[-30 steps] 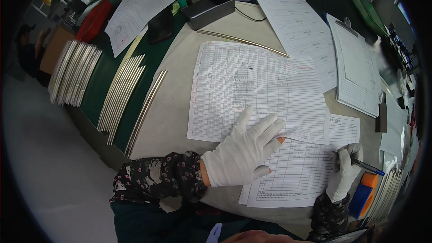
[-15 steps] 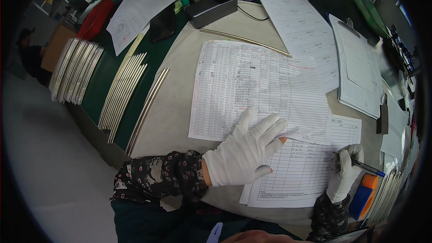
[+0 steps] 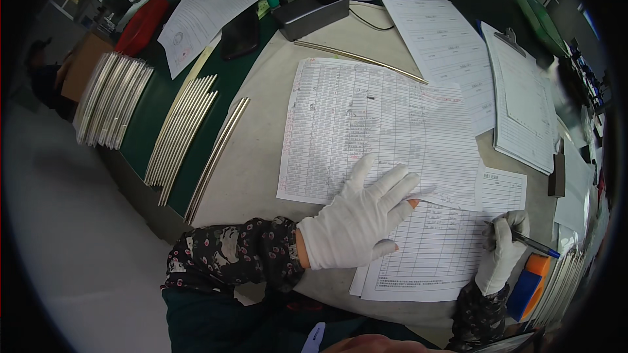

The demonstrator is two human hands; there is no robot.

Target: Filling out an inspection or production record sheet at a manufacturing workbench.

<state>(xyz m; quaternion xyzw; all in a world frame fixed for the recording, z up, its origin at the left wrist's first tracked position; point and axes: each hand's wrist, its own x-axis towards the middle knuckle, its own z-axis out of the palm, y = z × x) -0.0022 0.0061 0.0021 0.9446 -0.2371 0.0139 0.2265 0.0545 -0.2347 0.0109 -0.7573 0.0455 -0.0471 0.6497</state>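
My left hand [image 3: 356, 225], in a white glove with some fingertips bare, lies flat with fingers spread. It rests across the lower edge of a densely filled table sheet [image 3: 320, 131] and the lined form [image 3: 425, 265] partly beneath that sheet. My right hand [image 3: 500, 252], gloved too, grips a pen [image 3: 540, 246] with a blue end, over the right side of the form. The glove hides the pen's tip. Several handwritten lines show on the form, near the left fingertips.
Bright metal rods [image 3: 180, 137] lie in groups at left, beside a plastic-wrapped bundle [image 3: 112, 101]. A single rod [image 3: 363, 62] lies beyond the sheets. A clipboard with papers [image 3: 523, 104], a dark block [image 3: 557, 175] and a blue-orange object [image 3: 528, 287] are at right. A black box [image 3: 313, 16] stands behind.
The whole view has shifted very slightly. Both hands stay in place, the left flat on the papers and the right still gripping the pen.
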